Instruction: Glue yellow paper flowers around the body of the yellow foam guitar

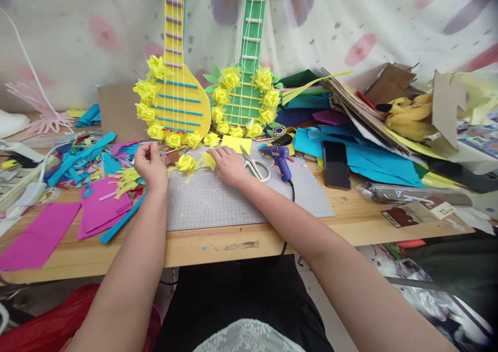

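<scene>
My left hand (150, 166) is raised over the left edge of the grey cutting mat (218, 206). Its fingers are curled in and pinched; whatever they may hold is hidden. A yellow paper flower (185, 163) lies on the mat between my hands. My right hand (229, 166) rests low over the mat, its fingertips on a thin yellow paper piece (207, 160), the thumb out of sight. Beside that hand are scissors (258, 169) with pale handles and a blue hot glue gun (279, 160). A yellow paper sheet (236, 144) lies just behind.
A yellow paper guitar (181, 100) and a green one (245, 100) lean at the back, trimmed with yellow flowers. Magenta paper (103, 206) and scraps cover the left. A phone (336, 164) lies on blue paper (377, 157) at right, before piled cardboard (392, 82).
</scene>
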Motion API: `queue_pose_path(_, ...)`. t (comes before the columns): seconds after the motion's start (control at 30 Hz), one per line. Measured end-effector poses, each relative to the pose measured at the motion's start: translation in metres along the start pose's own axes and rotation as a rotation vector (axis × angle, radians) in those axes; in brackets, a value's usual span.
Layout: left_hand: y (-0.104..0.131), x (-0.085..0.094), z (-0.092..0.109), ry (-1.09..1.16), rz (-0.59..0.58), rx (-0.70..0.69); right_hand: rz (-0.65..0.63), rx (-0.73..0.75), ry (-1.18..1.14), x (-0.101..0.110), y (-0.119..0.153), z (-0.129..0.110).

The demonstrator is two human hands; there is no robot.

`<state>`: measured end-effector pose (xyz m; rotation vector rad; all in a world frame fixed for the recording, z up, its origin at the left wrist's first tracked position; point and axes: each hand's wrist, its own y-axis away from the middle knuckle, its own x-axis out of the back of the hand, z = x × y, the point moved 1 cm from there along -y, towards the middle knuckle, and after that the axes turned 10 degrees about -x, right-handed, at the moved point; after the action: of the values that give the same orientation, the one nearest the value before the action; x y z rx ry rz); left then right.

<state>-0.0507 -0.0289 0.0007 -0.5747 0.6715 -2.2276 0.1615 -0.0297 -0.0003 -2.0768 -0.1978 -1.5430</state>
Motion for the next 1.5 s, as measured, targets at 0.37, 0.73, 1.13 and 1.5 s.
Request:
queue_pose_path(0.37,-0.008,0.006,0.001,-0.018,0.179,0.077,0.058,-0.625,-0.944,0.004,-0.050,0.004)
queue_pose_path(0.73,0.016,-0.005,0.011,-0.034,0.039,-0.150,-0.082,-0.841,-0.946,-0.013,-0.064,-0.002)
queue_pose_path(1.13,0.039,-0.022,0.030,-0.067,-0.338,-0.094,0.071,-0.468,-0.334,-0.008,-0.094,0.035)
queue_pose_path(1.5,0.034,-0.012,0.031,-0.057,-0.251,-0.008,-0.020,-0.485,-0.228,-0.022,-0.108,0.030)
